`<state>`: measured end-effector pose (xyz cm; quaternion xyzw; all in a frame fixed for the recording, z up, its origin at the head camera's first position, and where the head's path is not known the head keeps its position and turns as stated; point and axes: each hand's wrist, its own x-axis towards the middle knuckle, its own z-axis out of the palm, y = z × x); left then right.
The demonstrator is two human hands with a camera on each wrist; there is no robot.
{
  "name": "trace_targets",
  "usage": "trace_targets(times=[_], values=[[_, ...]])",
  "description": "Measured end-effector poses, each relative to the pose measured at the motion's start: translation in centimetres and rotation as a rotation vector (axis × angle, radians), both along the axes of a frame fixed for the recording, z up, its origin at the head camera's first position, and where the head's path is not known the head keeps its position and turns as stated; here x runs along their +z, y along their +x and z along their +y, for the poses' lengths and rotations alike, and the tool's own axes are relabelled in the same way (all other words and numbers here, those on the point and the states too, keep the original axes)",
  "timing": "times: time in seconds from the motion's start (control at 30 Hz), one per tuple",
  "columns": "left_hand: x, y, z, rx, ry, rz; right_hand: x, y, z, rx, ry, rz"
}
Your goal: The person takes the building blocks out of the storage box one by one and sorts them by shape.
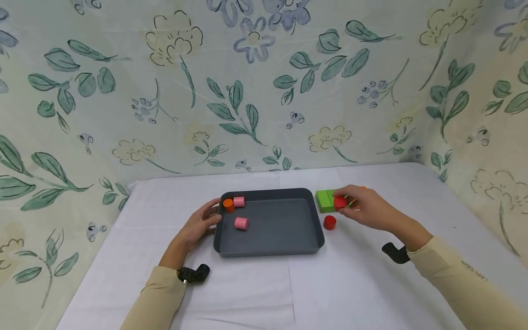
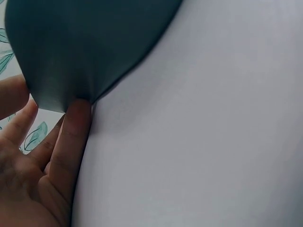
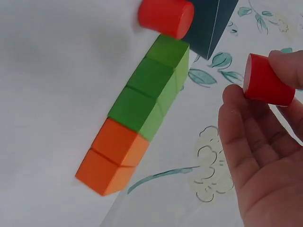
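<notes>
We log a red cylinder (image 1: 340, 202) raised off the worktop (image 1: 255, 293) in the right hand (image 1: 369, 208); the grip is closed down to the cylinder's width, thumb on one side and fingertips on the other, as the right wrist view shows. The cylinder is apart from the row just beside it: three green blocks (image 3: 147, 82) and two orange blocks (image 3: 118, 144), set end to end. Past the green end we note a second red cylinder (image 1: 330, 222), standing upright between that row and the dark grey tray (image 1: 280, 231). Inside the tray, toward its left side, we count an orange cylinder (image 1: 228, 206) and two pink cylinders (image 1: 241, 223). The left hand (image 1: 200, 224) touches the tray's left wall, its grip spread with fingers fairly straight. We record white cloth over the worktop, a black device (image 1: 194, 273) at each wrist, and floral fabric (image 1: 255, 110) behind.
</notes>
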<state>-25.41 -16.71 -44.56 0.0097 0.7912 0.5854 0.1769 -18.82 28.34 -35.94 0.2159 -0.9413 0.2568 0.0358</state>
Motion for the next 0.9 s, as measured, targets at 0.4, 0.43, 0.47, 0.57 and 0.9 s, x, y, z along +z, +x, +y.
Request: trace_targets(times=[0.4, 0.43, 0.47, 0.57, 0.9], values=[[0.1, 0.0, 0.2, 0.009, -0.005, 0.0, -0.7, 1.0, 4.2, -0.104, 0.039, -0.009], [0.0, 0.0, 0.1, 0.009, -0.006, -0.002, -0.9, 1.1, 4.3, -0.11, 0.037, -0.015], [0.0, 0.1, 0.0, 0.01, -0.005, -0.003, -1.0, 1.1, 4.4, -0.116, 0.039, -0.022], [0.1, 0.0, 0.0, 0.004, -0.004, -0.001, -1.4, 1.2, 4.5, -0.133, 0.037, -0.031], [0.2, 0.0, 0.0, 0.001, 0.006, 0.0, -2.4, 1.0, 4.5, -0.159, 0.043, -0.072]])
